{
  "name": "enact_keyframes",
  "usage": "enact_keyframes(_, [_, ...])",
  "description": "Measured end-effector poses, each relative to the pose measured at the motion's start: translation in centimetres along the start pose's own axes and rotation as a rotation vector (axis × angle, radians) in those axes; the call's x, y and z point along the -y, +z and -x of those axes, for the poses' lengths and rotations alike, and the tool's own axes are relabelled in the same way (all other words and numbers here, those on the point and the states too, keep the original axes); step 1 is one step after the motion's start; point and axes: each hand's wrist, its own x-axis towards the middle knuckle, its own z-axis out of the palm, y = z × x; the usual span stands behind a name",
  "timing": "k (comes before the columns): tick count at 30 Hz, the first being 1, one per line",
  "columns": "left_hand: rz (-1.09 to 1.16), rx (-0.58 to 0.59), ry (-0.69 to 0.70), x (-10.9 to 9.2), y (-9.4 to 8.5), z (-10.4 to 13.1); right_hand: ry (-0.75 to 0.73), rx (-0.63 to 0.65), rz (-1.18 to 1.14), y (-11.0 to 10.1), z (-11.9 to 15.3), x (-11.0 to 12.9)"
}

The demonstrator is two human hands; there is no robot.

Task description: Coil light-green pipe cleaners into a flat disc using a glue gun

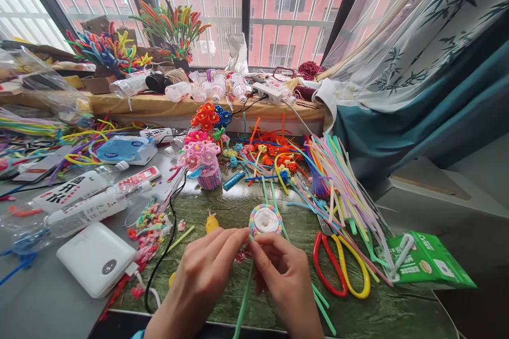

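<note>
A small round pot point(265, 220), wrapped in pastel pipe cleaner with a white filling and a hole in its middle, is held above the green table. My left hand point(210, 265) touches its near left edge with the fingertips pressed together around a green pipe cleaner point(244, 296) that trails down toward me. My right hand point(283, 275) has its fingers curled round the pot's near side, the thumb at the same edge. Behind my left hand lies a yellow glue gun point(211, 221), partly hidden. Pink pipe-cleaner flowers point(200, 152) stand in a striped pot beyond.
Red and yellow scissors point(338, 265) lie right of my right hand, near a green box point(433, 259) and bundled pipe cleaners point(345, 180). At left are a white power bank point(96, 259), its cable, and bottles point(87, 212). A cluttered windowsill point(159, 108) runs behind.
</note>
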Motion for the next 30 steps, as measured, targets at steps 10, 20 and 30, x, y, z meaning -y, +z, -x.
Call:
enact_keyframes(10, [-0.149,-0.042,0.081,-0.6,0.2,0.8,-0.032,0.009,0.059,0.0,-0.1,-0.7])
enact_keyframes(20, [-0.138,-0.107,0.067,-0.5,1.2,1.5,-0.056,0.022,0.067,-0.1,-0.1,-0.6])
enact_keyframes(30, [-0.175,-0.097,0.071,-0.9,1.3,1.4,-0.032,0.026,0.031,-0.2,0.0,-0.6])
